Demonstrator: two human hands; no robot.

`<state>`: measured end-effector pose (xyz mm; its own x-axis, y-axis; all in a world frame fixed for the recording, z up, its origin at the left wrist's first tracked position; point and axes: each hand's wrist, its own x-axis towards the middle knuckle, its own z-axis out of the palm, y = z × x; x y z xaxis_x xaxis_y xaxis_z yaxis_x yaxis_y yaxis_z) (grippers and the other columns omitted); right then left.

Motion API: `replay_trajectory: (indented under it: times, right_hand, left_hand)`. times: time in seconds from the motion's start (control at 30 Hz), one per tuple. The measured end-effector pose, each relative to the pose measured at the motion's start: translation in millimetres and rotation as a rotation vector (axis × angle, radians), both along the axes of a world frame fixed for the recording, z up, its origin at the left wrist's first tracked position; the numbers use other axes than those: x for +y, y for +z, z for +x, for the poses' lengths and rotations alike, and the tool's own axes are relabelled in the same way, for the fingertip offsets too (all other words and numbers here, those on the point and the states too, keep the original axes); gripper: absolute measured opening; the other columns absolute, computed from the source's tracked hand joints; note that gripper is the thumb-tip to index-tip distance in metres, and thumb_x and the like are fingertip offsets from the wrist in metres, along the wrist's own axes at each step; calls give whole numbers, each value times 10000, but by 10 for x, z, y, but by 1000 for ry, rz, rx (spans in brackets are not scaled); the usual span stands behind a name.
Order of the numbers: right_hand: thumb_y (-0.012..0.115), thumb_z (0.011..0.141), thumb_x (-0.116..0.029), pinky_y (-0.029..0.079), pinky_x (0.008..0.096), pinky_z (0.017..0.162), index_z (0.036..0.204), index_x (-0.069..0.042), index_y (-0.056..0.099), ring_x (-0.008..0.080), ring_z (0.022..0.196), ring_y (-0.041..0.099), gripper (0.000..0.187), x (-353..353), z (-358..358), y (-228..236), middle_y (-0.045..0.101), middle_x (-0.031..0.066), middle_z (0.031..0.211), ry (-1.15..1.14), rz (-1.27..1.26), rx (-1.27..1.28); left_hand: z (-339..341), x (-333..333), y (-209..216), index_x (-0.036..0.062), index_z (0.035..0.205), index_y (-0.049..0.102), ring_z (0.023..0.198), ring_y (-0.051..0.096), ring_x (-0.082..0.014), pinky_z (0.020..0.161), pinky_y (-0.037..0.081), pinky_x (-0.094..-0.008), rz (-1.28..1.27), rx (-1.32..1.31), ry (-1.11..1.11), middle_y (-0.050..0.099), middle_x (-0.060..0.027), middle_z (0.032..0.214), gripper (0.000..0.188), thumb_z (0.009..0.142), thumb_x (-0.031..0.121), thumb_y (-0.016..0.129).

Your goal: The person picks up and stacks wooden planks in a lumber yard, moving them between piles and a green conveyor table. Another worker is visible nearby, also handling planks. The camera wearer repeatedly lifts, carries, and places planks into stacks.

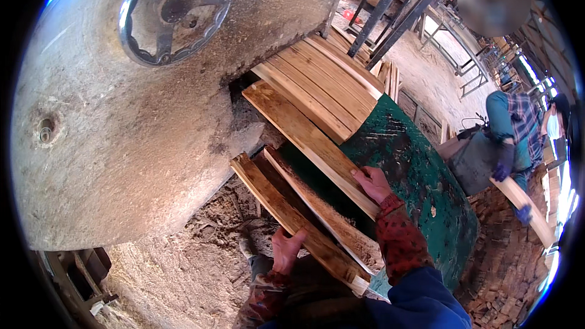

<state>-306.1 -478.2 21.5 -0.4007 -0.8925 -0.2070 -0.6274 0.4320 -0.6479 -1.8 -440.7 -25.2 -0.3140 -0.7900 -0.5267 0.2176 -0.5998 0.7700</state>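
My left hand (287,251) is closed on the near edge of a narrow wooden board (268,192) with a rough brown face. My right hand (373,184) grips a second, longer board (298,131), thumb on top near its lower right end. Between these two lies another board (323,207) with a bark-brown, rough surface. Beyond the right-hand board, several pale planks (323,82) lie side by side against the machine. Under them is a worn green metal table (414,152). The fingers of both hands are partly hidden behind the boards.
A big dusty machine housing (152,140) with a handwheel (177,7) fills the left. Sawdust (164,280) covers the floor below it. At right, a gloved person in a plaid shirt (527,122) holds a curved-looking plank (527,207) above piled wood offcuts (506,268).
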Motion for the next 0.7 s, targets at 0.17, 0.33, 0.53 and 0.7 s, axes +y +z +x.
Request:
replay_trajectory:
  times: [0.17, 0.33, 0.53, 0.7]
  right_hand:
    - [646, 908, -389, 433, 319, 604, 881, 55, 655, 106, 647, 506, 445, 432, 180, 444, 576, 71, 656, 13, 69, -69]
    - [735, 849, -290, 455, 271, 605, 1017, 49, 670, 69, 672, 547, 384, 982, 326, 534, 645, 33, 736, -62, 41, -200]
    - [788, 776, -207, 486, 301, 595, 994, 39, 678, 151, 628, 621, 347, 1464, 699, 653, 676, 132, 737, -110, -94, -7]
    - [769, 769, -102, 530, 334, 641, 1029, 44, 659, 260, 716, 693, 319, 1673, 1043, 708, 683, 204, 839, -126, -158, 77]
  left_hand:
    - [15, 8, -5, -77, 1128, 615, 899, 647, -158, 815, 522, -299, -111, 35, 34, 703, -107, 1011, 432, 820, 205, 726]
    - [-16, -13, -54, -80, 1110, 626, 884, 641, -147, 786, 523, -300, -68, -72, -5, 703, -104, 1000, 434, 823, 224, 738]
    - [-15, -33, 68, -83, 1107, 629, 872, 641, -145, 775, 525, -299, -33, -86, -8, 704, -112, 1002, 453, 826, 245, 766]
    - [18, 14, -73, -84, 1118, 625, 875, 641, -146, 784, 525, -290, -98, -101, -7, 703, -121, 998, 520, 830, 317, 789]
